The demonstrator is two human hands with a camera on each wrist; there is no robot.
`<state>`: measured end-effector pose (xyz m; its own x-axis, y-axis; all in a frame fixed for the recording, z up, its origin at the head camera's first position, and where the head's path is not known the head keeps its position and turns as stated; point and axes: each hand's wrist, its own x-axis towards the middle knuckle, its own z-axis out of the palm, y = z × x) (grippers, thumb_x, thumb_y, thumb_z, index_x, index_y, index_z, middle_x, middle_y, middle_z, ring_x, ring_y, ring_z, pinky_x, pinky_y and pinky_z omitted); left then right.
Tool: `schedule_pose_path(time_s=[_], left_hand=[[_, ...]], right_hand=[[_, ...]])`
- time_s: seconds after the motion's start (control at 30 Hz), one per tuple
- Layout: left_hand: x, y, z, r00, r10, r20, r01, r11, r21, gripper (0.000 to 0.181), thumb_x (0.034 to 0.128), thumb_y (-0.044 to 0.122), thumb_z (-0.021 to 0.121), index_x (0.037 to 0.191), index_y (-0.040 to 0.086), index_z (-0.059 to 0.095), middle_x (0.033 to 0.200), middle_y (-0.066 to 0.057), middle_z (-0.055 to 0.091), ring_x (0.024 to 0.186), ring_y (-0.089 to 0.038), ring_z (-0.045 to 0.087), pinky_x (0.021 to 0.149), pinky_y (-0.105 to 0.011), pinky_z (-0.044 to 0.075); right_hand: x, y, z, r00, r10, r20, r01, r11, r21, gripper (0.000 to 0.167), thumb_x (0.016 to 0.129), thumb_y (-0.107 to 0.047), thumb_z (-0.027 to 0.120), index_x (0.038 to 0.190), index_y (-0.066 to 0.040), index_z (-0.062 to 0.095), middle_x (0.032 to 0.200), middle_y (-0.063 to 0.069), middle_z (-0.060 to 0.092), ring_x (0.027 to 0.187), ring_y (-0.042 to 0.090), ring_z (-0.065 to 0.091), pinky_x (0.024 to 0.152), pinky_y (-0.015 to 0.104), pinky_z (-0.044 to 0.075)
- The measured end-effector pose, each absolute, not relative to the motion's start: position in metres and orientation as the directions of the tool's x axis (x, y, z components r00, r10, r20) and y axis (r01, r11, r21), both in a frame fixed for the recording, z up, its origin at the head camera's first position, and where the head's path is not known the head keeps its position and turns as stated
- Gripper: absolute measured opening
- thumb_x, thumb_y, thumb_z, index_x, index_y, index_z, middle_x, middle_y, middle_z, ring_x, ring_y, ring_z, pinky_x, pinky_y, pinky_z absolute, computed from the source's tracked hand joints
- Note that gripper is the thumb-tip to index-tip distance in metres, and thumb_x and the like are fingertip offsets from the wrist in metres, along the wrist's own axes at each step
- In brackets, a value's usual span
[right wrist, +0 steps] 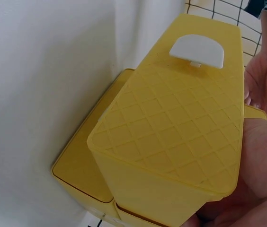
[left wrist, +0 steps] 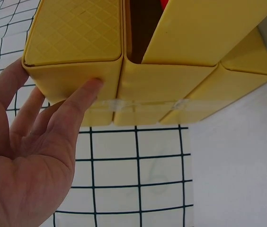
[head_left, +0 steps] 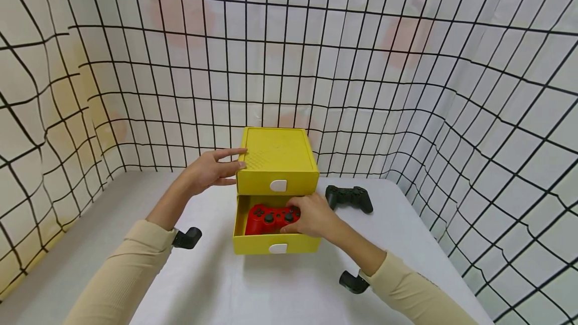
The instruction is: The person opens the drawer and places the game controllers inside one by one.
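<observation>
A yellow drawer unit (head_left: 279, 149) stands on the table, its top drawer closed and the drawer below pulled out (head_left: 239, 222). In that open drawer lies a red game controller (head_left: 269, 218). My right hand (head_left: 313, 216) reaches in and grips the controller's right side, thumb and fingers around it; that end is hidden by the hand. With fairly straight fingers my left hand (head_left: 212, 168) touches the unit's upper left side; the left wrist view shows the hand (left wrist: 34, 165) against that yellow wall. The right wrist view shows the open drawer's patterned front (right wrist: 176, 113) with a white handle (right wrist: 198, 50).
A black game controller (head_left: 348, 197) lies on the white table (head_left: 203, 285), right of the drawer unit. Black netting (head_left: 280, 64) over white cloth encloses the back and both sides. The left wrist view shows another yellow tier (left wrist: 249, 59) beneath the open drawer.
</observation>
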<state>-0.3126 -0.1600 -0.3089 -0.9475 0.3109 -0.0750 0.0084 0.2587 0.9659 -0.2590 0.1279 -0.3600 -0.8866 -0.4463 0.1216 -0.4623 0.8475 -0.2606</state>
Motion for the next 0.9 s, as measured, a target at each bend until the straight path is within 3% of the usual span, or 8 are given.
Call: schedule_pose_path(time_s=[0.23, 0.5, 0.67, 0.9], left_hand=[[-0.313, -0.16, -0.31, -0.947, 0.312, -0.076, 0.007, 0.257, 0.966, 0.06, 0.0978, 0.029, 0.07, 0.153, 0.022, 0.047, 0.149, -0.015, 0.053, 0.129, -0.03, 0.06, 0.098, -0.036, 0.058], [-0.315, -0.16, -0.312, -0.946, 0.316, -0.077, 0.008, 0.259, 0.966, 0.06, 0.097, 0.03, 0.071, 0.152, 0.023, 0.049, 0.147, -0.013, 0.055, 0.127, -0.029, 0.062, 0.096, -0.035, 0.059], [-0.313, -0.16, -0.31, -0.944, 0.32, -0.079, 0.008, 0.261, 0.965, 0.059, 0.0977, 0.029, 0.07, 0.152, 0.023, 0.049, 0.147, -0.012, 0.055, 0.126, -0.028, 0.063, 0.096, -0.035, 0.059], [-0.311, -0.16, -0.309, -0.945, 0.316, -0.08, 0.007, 0.266, 0.964, 0.06, 0.0969, 0.03, 0.071, 0.152, 0.023, 0.049, 0.147, -0.012, 0.055, 0.123, -0.025, 0.065, 0.096, -0.035, 0.059]], right_hand=[[-0.257, 0.13, -0.354, -0.894, -0.444, 0.06, -0.441, 0.847, -0.296, 0.055, 0.08, -0.045, 0.086, 0.121, -0.01, 0.072, 0.117, 0.004, 0.072, 0.112, 0.025, 0.056, 0.101, 0.047, 0.045], [-0.245, 0.139, -0.336, -0.924, -0.382, 0.033, -0.367, 0.856, -0.365, 0.06, 0.089, -0.037, 0.079, 0.137, -0.007, 0.063, 0.136, 0.008, 0.065, 0.125, 0.027, 0.058, 0.109, 0.048, 0.05], [-0.232, 0.152, -0.327, -0.928, -0.368, 0.058, -0.358, 0.84, -0.407, 0.058, 0.088, -0.036, 0.079, 0.135, -0.006, 0.064, 0.132, 0.009, 0.067, 0.117, 0.027, 0.061, 0.098, 0.046, 0.057], [-0.216, 0.168, -0.332, -0.949, -0.316, 0.012, -0.288, 0.847, -0.447, 0.058, 0.083, -0.034, 0.085, 0.133, -0.013, 0.067, 0.12, 0.007, 0.07, 0.108, 0.023, 0.063, 0.081, 0.037, 0.061]])
